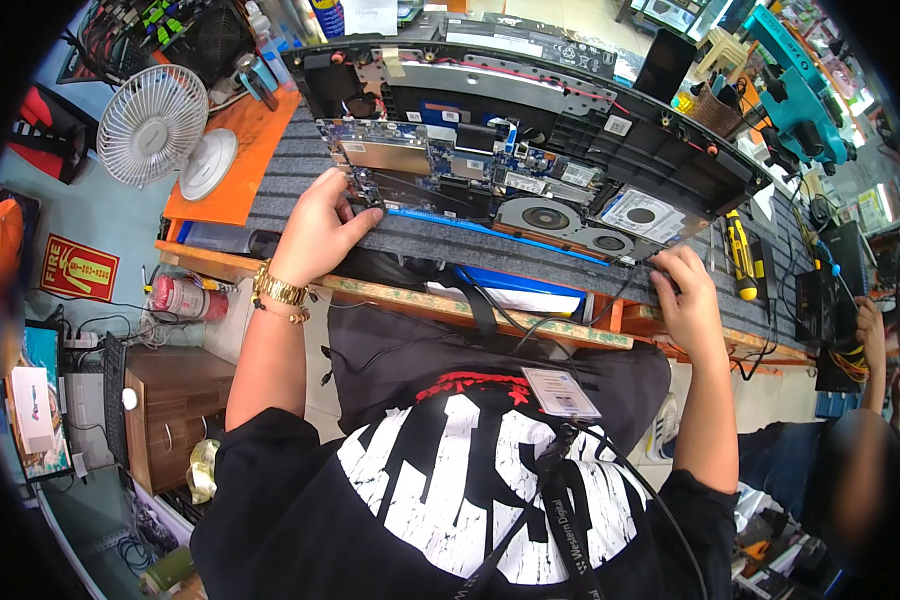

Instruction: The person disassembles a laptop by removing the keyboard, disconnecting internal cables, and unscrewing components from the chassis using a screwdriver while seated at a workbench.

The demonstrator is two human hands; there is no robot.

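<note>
An opened black laptop base (660, 140) is tilted up on its near edge before me, its inner side facing me. It bears a blue circuit board (450, 160), a cooling fan (545, 216) with a smaller one beside it, and a silver hard drive (638, 214). My left hand (320, 225) grips the near left corner, thumb along the lower edge and fingers curled at the side. At the near right corner, my right hand (687, 295) holds the edge with bent fingers; some fingertips are hidden.
Grey ribbed matting (280, 172) covers the bench. A yellow-black screwdriver (740, 255) lies right of the laptop. A white fan (152, 125) stands left; a dark phone (663, 65) and teal apparatus (795, 85) stand behind. A co-worker's hand (869, 325) shows at far right.
</note>
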